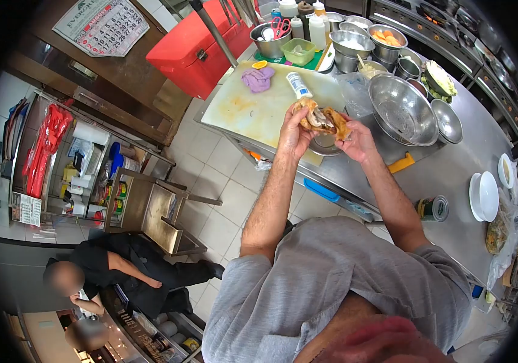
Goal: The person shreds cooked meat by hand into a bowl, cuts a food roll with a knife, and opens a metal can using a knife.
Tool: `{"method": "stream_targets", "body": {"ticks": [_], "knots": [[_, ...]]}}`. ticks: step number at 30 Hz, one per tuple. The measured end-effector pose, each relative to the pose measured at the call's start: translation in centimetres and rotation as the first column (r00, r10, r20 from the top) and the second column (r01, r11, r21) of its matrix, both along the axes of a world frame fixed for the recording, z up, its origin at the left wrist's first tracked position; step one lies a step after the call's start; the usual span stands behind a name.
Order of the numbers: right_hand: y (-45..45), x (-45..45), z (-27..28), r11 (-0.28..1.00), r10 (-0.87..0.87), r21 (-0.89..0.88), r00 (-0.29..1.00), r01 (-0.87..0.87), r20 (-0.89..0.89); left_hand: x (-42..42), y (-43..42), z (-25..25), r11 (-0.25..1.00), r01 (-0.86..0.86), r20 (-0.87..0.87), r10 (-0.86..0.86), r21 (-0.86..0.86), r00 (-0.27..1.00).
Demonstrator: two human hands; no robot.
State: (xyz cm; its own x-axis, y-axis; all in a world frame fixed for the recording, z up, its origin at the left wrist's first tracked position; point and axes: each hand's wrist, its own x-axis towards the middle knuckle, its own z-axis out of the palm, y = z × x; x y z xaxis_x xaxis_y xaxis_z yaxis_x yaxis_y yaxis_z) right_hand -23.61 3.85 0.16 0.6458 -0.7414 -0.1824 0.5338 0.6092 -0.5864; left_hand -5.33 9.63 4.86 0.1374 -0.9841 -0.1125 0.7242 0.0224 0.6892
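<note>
Both my hands hold a piece of browned, cooked meat, which looks like chicken with pale flesh showing in its middle. My left hand has its fingers closed round the left part. On the right part, my right hand grips with thumb and fingers. Partly below the meat is a small metal bowl. Behind it, on the pale cutting board, lies a white container with a blue label. A purple cloth and an orange slice are farther left on the board.
A large steel bowl stands right of my hands, near a yellow-handled tool. A can and white bowls are farther right. Squeeze bottles stand at the back. A person in black sits at lower left.
</note>
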Motion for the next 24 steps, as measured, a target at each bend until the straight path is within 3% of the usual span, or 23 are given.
{"method": "stream_targets", "body": {"ticks": [1,3,9,11,13,17,24], "knots": [[-0.1,0.0,-0.3,1.000,-0.001,0.001,1.000,0.001,-0.001,0.0,0.0,0.0,1.000,-0.003,-0.028,0.003,-0.008,1.000],[-0.2,0.1,-0.7,0.989,-0.008,0.144,0.969,-0.029,0.248,0.1,0.1,0.1,0.999,-0.032,-0.007,0.032,-0.010,0.999],[-0.1,0.2,0.3,0.963,-0.131,0.264,0.943,0.048,0.307,0.4,0.3,-0.3,0.995,-0.095,0.065,0.094,0.003,0.993],[0.0,0.3,0.1,0.975,-0.117,0.219,0.937,0.045,0.328,0.1,0.4,-0.6,0.990,-0.137,0.105,0.138,-0.013,0.985],[-0.1,0.5,-0.1,0.984,-0.098,0.175,0.932,0.038,0.350,-0.1,0.4,-1.2,0.977,-0.210,0.321,0.210,-0.036,0.924],[-0.1,0.5,-0.2,0.987,-0.064,0.161,0.930,0.005,0.361,-0.8,0.6,-2.2,0.950,-0.289,0.466,0.308,-0.115,0.829],[-0.2,0.5,0.0,0.990,-0.025,0.137,0.929,-0.028,0.369,-1.3,1.2,-3.1,0.920,-0.352,0.557,0.385,-0.171,0.736]]}}
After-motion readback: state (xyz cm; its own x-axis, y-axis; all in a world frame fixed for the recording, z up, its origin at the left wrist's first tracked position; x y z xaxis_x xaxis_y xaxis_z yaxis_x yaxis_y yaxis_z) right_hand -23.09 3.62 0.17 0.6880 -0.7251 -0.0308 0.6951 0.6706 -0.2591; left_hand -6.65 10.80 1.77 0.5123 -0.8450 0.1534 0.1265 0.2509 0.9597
